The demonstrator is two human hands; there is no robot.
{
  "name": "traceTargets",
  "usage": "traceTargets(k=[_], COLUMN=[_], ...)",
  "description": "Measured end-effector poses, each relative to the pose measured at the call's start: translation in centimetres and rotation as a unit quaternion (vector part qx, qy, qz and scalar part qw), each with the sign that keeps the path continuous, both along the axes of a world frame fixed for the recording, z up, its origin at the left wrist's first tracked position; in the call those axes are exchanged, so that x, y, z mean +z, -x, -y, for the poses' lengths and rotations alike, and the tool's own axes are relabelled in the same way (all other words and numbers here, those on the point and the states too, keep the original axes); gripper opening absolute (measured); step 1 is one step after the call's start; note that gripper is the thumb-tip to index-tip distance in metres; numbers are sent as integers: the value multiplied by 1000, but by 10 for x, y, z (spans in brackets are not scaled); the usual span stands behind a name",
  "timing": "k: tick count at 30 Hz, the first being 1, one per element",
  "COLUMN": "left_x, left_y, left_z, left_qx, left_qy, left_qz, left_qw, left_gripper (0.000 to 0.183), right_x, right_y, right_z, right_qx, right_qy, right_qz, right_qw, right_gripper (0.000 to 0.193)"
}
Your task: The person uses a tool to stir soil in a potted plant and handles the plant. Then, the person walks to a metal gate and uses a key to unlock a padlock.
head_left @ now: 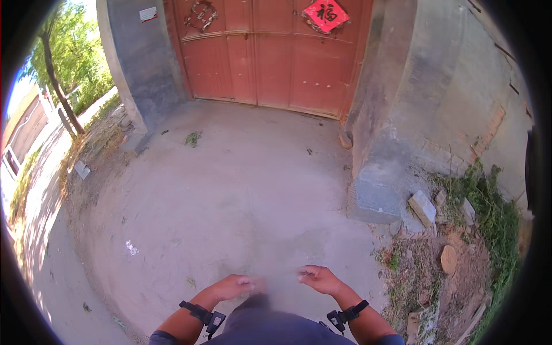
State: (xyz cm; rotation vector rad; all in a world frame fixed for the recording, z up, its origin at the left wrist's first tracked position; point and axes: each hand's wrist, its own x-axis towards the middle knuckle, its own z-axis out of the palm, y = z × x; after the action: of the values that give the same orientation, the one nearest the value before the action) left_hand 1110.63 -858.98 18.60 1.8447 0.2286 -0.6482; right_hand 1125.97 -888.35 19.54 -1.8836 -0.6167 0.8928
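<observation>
Both hands are held in front of my body at the lower middle, a short gap apart. My left hand (234, 286) points inward with its fingers curled and their tips drawn together. My right hand (320, 279) faces it, thumb and fingers bent toward each other in a pinch. Whatever either hand might hold is too small or blurred to make out. Between them lies a pale smear over the concrete ground (241, 190). A black strap with a small box sits on each wrist, the left strap (198, 313) and the right strap (348, 313).
Ahead stands a closed red metal double gate (259, 69) with a red paper diamond (326, 14). Concrete pillars flank it. On the right lie a stone block (422, 208), a cut log end (448, 259) and green weeds (486, 207). A tree (57, 86) and a path are at the left.
</observation>
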Motion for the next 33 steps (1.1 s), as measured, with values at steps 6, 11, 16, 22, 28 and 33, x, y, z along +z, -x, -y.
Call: traceTargets(k=[6,11,16,22,28,33], left_x=[76,43,36,75,105,88], left_y=[-94,-128,-189,-294,-416,-514], left_z=[-27,-70,-112,-151,-194,-243], left_qx=[-84,88,168,228,191,145], left_qy=[18,170,233,293,175,59], left_qz=[68,103,80,91,98,182], left_qw=[994,976,955,924,961,971], left_gripper=[36,36,37,42,35,28], right_x=[57,81,53,93,113,103], right_y=[-60,-123,-204,-324,-447,-532], right_z=[-126,-197,-255,-321,-365,-405], right_qx=[147,195,243,291,282,224], right_qy=[-76,-69,-110,-152,-126,-137], right_qz=[-16,-77,-50,-33,2,20], right_qw=[986,975,963,944,951,965], right_gripper=[23,17,13,6,7,9])
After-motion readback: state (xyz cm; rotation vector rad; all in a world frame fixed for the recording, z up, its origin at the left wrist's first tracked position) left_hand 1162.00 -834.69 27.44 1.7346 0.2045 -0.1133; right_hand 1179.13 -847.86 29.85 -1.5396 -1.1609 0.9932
